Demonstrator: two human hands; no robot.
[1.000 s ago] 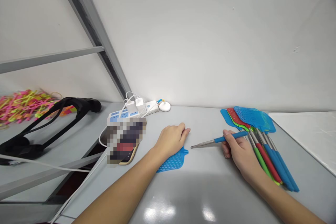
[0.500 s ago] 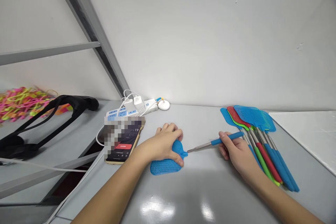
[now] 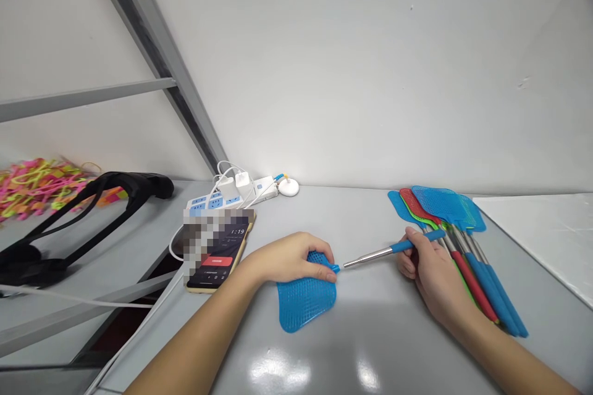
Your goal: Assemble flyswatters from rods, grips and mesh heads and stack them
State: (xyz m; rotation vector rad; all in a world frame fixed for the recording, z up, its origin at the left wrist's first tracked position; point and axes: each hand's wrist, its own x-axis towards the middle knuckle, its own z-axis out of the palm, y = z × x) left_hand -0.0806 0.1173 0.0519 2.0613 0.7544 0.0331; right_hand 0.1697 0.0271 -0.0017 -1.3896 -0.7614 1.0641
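While the glossy grey table (image 3: 352, 345) fills the lower middle of the frame, the left hand (image 3: 290, 259) presses down on the upper edge of a loose blue swatter head (image 3: 306, 299), its fingers curled together over the mesh and pinning it flat, with the socket nub facing right. Just right of that nub, the right hand (image 3: 428, 268) is clamped on the blue grip of a telescopic metal handle (image 3: 384, 252), held low and nearly level so that its bare steel tip lines up with the socket; tip and socket look almost touching, though I cannot tell whether they have met. Under and beside the right wrist, at the right of the frame, lies a bundle of assembled swatters (image 3: 458, 241) in blue, red and green, heads fanned toward the wall. Left of centre a phone (image 3: 217, 253) lies face up within easy glance. Farther back, a power strip (image 3: 231, 194) with chargers sits against the white wall, and bright rubber bands (image 3: 41, 182) heap at far left.
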